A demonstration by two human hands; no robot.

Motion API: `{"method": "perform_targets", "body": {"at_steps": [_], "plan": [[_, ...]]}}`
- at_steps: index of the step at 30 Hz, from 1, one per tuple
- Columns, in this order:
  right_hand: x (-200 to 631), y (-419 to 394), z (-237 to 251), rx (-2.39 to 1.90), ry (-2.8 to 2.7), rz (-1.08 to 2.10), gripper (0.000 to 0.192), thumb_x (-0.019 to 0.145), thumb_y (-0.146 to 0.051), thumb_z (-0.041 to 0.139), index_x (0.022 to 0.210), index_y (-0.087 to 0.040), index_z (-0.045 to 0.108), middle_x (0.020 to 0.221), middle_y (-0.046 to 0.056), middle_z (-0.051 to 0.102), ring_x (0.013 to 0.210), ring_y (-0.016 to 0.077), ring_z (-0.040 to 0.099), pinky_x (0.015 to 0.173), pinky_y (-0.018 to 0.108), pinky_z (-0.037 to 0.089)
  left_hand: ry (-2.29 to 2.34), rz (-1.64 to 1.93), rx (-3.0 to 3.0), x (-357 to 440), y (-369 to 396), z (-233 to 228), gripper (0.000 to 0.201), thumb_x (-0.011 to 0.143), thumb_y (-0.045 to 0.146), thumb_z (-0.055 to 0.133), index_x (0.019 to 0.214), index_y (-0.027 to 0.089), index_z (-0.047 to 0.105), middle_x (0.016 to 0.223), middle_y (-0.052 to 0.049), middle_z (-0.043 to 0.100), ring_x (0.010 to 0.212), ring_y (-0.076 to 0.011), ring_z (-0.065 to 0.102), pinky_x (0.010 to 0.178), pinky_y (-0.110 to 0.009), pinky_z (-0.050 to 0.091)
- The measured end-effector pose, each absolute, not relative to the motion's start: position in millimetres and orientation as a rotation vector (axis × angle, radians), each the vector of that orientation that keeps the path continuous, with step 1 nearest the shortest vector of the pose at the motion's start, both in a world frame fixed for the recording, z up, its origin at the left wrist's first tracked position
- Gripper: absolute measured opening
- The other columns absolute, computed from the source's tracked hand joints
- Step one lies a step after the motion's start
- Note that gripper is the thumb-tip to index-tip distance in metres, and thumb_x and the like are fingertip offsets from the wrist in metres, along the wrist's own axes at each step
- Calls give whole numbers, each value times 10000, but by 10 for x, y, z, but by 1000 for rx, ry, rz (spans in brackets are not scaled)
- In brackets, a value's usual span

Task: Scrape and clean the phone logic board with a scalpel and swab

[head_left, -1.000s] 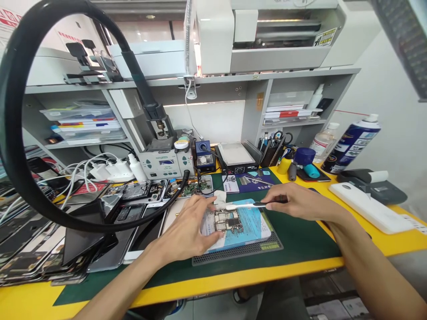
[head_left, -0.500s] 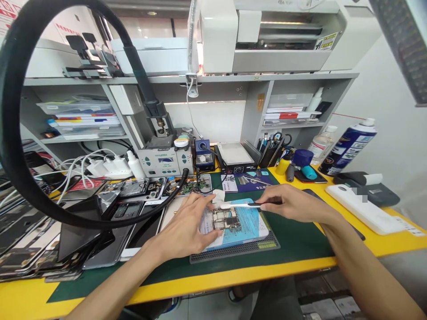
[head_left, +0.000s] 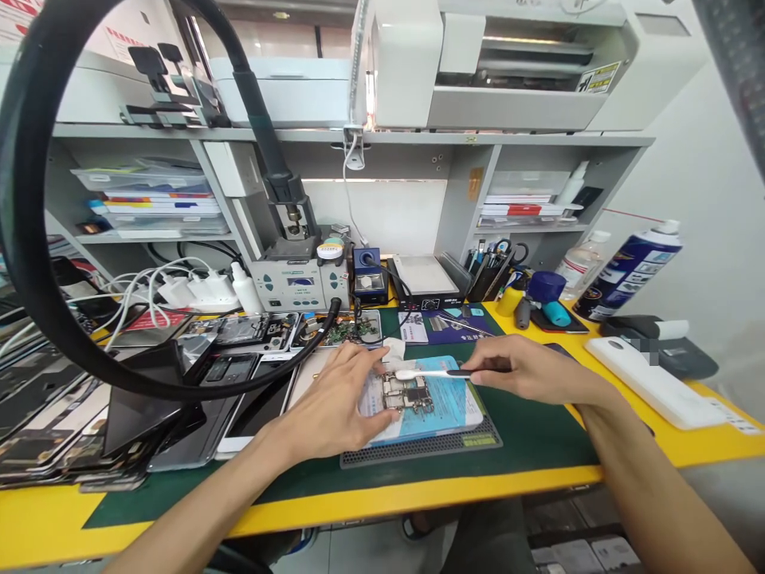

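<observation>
In my right hand (head_left: 517,368) is a slim brush (head_left: 427,373) with a white front and a black handle, pinched between thumb and fingers. Its white head lies over the top edge of a phone circuit board (head_left: 412,395). My left hand (head_left: 328,406) spans the board's left side, thumb at the lower edge and index finger near the upper corner, holding it down. Under the board is a blue and white printed pad (head_left: 460,410), which rests on a dark perforated mat (head_left: 418,454). A crumpled white tissue (head_left: 394,348) lies just behind the board.
Phones and screens (head_left: 143,406) are piled at the left. A thick black hose (head_left: 24,199) loops in front, from a grey rework station (head_left: 299,283). Behind stands a hot plate (head_left: 424,279). At the right are a spray can (head_left: 627,271) and a white power bank-like block (head_left: 654,383).
The brush head has shifted slightly over the board's top edge, and its handle sits a little lower. My left hand keeps its place. The head view has tilted slightly.
</observation>
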State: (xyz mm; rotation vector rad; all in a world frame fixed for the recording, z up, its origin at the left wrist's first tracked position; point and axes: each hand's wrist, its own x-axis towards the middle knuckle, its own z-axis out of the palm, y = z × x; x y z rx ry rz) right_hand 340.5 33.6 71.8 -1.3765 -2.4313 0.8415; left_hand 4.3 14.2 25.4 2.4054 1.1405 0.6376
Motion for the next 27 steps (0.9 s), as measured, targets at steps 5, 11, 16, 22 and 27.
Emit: {"method": "perform_targets", "body": {"at_steps": [5, 11, 16, 22, 27], "plan": [[3502, 308, 766, -1349, -2456, 948, 398, 956, -609, 660, 977, -235, 792, 994, 75, 776, 868, 258, 682, 688, 337, 486, 1133, 648, 2419, 40, 140, 254, 755, 884, 476, 757, 1521, 217, 446, 1322, -113, 646, 1291, -346, 531, 1156, -552, 434], [3593, 358, 797, -1399, -2437, 955, 419, 945, -614, 665, 992, -219, 797, 963, 79, 777, 800, 243, 653, 659, 340, 464, 1121, 651, 2428, 44, 136, 254, 747, 893, 471, 755, 1520, 206, 448, 1318, -112, 646, 1287, -346, 529, 1164, -561, 423], [3532, 379, 789, -1380, -2426, 962, 476, 918, -673, 677, 1032, -235, 825, 980, 85, 784, 837, 259, 671, 690, 349, 493, 1132, 646, 2424, 45, 132, 254, 740, 896, 483, 750, 1517, 206, 459, 1318, -115, 647, 1288, -347, 538, 1137, -546, 451], [3384, 347, 717, -1380, -2435, 963, 434, 946, -620, 670, 1033, -223, 822, 1039, 86, 788, 901, 266, 690, 746, 354, 504, 1133, 650, 2427, 44, 133, 250, 749, 893, 464, 749, 1527, 201, 450, 1304, -120, 659, 1289, -353, 542, 1157, -559, 433], [3560, 347, 815, -1438, -2435, 997, 405, 925, -596, 695, 1008, -224, 833, 1020, 81, 802, 897, 280, 708, 732, 354, 503, 1125, 634, 2435, 39, 137, 261, 751, 898, 477, 742, 1531, 204, 444, 1315, -115, 655, 1289, -346, 542, 1160, -556, 434]]}}
